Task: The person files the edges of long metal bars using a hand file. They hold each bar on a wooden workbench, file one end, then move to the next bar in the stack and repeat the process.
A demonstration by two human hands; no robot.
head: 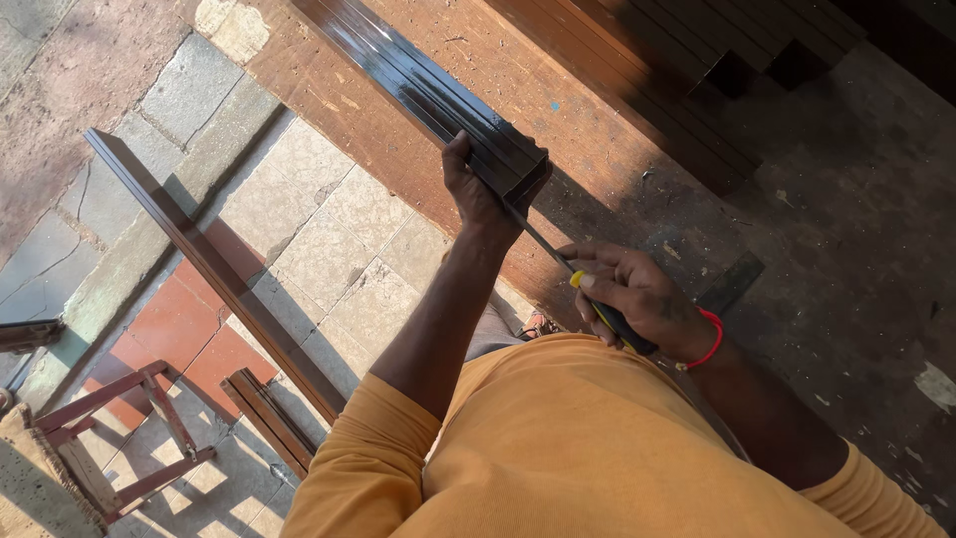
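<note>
Fingers (468,164) of our left hand (476,194) clench around the near end of a dark brown grooved metal section (438,90), which runs from the middle of the frame up toward the top edge and rests on a reddish wooden board (597,149). Our right hand (642,297), just right of centre, grips the black and yellow handle of a screwdriver (597,309); its thin shaft points up and left, and the tip meets the cut end of the section right beside our left palm. A red thread bracelet (709,344) circles the right wrist.

How far the work on this end has come is hard to judge: the tip sits against the section's end, but we cannot see a screw, a joint or any mark there, so what is finished and what remains stays unclear to us.

Around us, more dark sections (757,50) lie stacked in the shade at the upper right. A long brown strip (214,264) slants across the pale stone floor (339,229) on the left, with a shorter grooved piece (264,413) below it. A reddish wooden frame (129,438) stands at the lower left. Our orange sleeve (558,448) fills the bottom of the frame. A flat dark offcut (732,284) lies right of our right hand. Nothing blocks the end being worked.
</note>
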